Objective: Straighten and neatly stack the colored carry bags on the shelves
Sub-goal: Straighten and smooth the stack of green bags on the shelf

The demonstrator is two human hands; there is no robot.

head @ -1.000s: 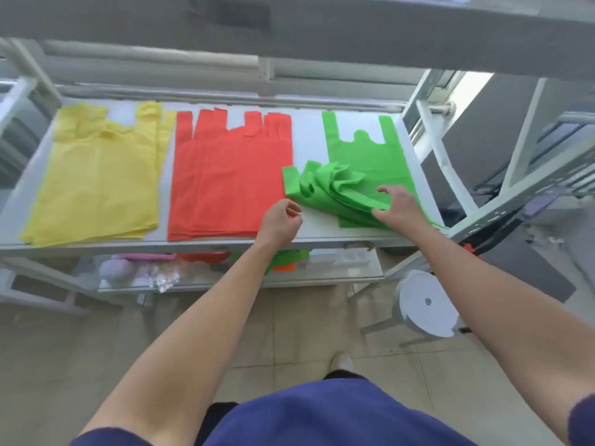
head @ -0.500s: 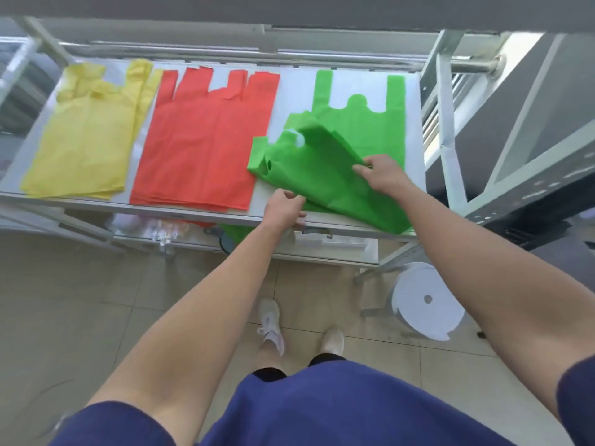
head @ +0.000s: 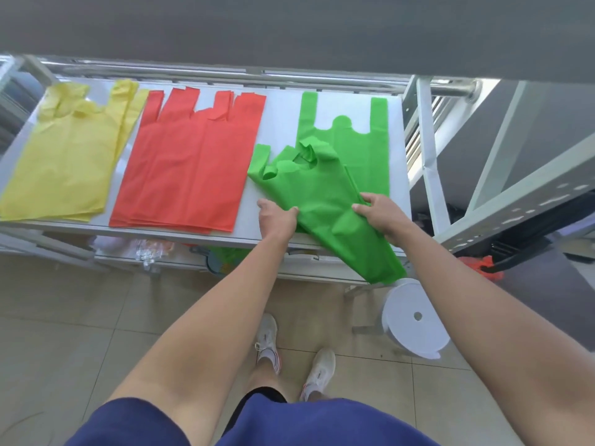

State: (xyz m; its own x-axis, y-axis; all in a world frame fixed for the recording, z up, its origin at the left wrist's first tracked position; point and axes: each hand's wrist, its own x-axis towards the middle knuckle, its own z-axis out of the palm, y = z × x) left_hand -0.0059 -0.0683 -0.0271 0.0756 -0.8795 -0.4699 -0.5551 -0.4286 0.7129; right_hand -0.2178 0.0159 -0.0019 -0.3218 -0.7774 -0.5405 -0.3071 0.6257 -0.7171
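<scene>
Grips loose green bag (head: 322,201) by left edge in curled left hand (head: 277,217) | pinches right side with right hand (head: 380,214) | askew over flat green bag (head: 370,149) on shelf (head: 280,123)

once-bunched green bag (head: 325,201) now flat and slantwise between left hand (head: 277,217) and right hand (head: 380,214), tail off the shelf (head: 280,123)

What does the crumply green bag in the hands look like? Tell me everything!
The crumpled green bag is bright green and looks like thin, soft fabric with creases. It lies slanted across the right part of the shelf, its handles bunched up at the far end and its bottom corner hanging over the shelf's front edge. The left hand grips its left edge and the right hand grips its right side. It partly covers a flat green bag lying beneath it.
</scene>
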